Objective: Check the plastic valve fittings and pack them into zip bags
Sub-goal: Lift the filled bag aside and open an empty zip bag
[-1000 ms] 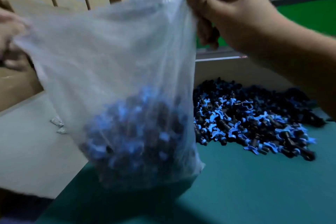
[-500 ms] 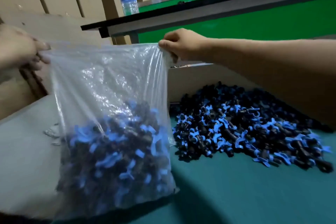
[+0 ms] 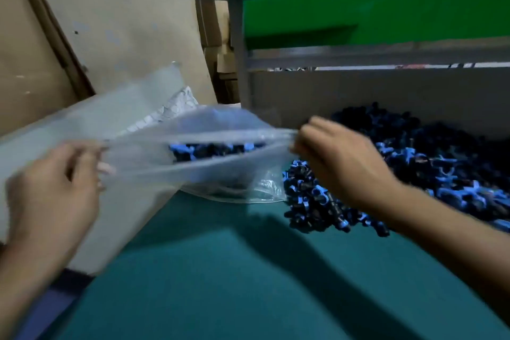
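A clear zip bag [image 3: 209,130] rests on the teal table, partly filled with blue-and-black valve fittings [image 3: 209,148] that show through its gaping mouth. My left hand [image 3: 52,190] pinches the bag's left top corner. The right top corner is pinched by my right hand [image 3: 336,157], and the mouth is stretched between the two. A large loose pile of valve fittings [image 3: 414,174] lies on the table to the right of the bag, partly behind my right forearm.
The teal table top [image 3: 220,270] spreads in front of me. A pale grey board [image 3: 33,130] borders it on the left, with cardboard sheets [image 3: 118,30] leaning behind. A cardboard wall [image 3: 386,96] backs the pile, under a grey frame and green panel [image 3: 358,3].
The bag was held up hanging in the air; it has come down onto the table beside the pile. Both hands dropped with it and still hold its top corners.
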The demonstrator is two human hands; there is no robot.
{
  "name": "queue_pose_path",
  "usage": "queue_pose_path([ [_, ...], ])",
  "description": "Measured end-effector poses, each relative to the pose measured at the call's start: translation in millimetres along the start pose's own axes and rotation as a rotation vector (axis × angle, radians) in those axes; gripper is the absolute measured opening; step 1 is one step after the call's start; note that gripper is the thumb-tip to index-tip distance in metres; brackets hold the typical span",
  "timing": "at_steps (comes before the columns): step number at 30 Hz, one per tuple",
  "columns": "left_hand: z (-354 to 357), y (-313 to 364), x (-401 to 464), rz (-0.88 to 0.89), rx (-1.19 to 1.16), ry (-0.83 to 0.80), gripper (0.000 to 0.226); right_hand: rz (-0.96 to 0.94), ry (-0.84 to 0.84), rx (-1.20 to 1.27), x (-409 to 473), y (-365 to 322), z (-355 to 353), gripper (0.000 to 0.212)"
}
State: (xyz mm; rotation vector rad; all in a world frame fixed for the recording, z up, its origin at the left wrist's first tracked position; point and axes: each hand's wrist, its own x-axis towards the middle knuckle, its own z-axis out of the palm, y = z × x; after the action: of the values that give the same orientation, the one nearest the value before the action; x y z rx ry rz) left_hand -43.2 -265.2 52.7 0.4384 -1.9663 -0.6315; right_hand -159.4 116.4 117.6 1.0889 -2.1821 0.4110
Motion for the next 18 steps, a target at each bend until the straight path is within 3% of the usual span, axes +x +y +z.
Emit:
queue_pose_path([
  [1,4.1,-22.9,-40.0,-0.150,-0.020,-0.056,0.039,0.002,-0.093,-0.072,-25.8,-5.4,17.8,0.028],
  [3,-5.5,-29.2,-87.2,-0.279,-0.152,-0.085,0.039,-0.052,-0.160,-0.180,-72.9,-13.0,49.5,0.021],
  [7,3.2,-43.3,-137.8,-0.379,-0.259,-0.014,0.015,-0.068,-0.074,-0.182,-116.2,-15.0,64.7,0.012],
  [9,-4.2,-43.8,-154.2,-0.399,-0.261,-0.044,0.026,-0.030,-0.059,-0.199,-131.8,-14.3,62.4,0.014],
  [12,-17.8,-32.1,-168.8,-0.311,-0.189,-0.107,0.028,0.009,-0.098,-0.183,-151.7,-21.2,62.8,0.032],
  [18,-11.6,-4.4,-166.9,0.016,-0.026,-0.404,0.039,0.192,-0.182,0.073,-155.0,-61.1,77.0,0.030],
])
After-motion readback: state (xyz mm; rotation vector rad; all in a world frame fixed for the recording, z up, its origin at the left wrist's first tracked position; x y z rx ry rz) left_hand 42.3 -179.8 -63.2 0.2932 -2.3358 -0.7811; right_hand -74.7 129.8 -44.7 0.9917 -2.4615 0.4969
